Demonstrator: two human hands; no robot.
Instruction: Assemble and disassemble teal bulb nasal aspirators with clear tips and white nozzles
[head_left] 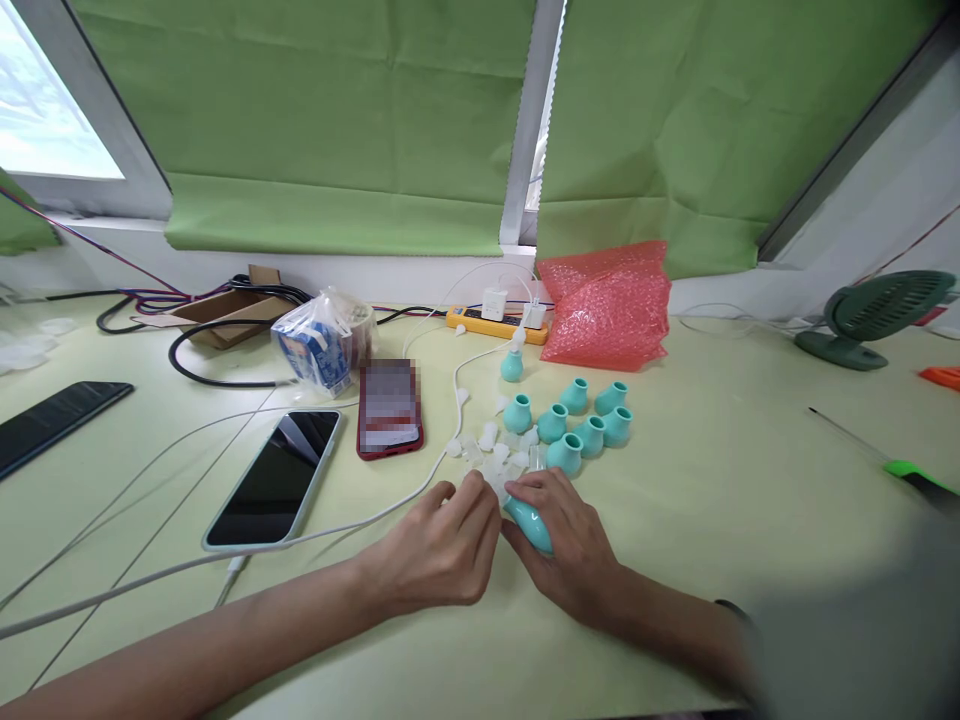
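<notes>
My right hand is closed around a turquoise bulb-shaped piece, which lies tilted with its narrow end toward my left hand. My left hand is closed in a pinch right beside that narrow end; what its fingers hold, if anything, is hidden. Just beyond my hands lies a loose heap of small whitish translucent plastic pieces. Several more turquoise bulbs stand upright with their round openings facing up. One bulb with a white tip stands apart behind them.
Left of my hands lie a phone in a pale case, a red-edged phone and a white cable. Behind are a bagged blue box, a yellow power strip and red bubble wrap. A screwdriver and green fan are at right.
</notes>
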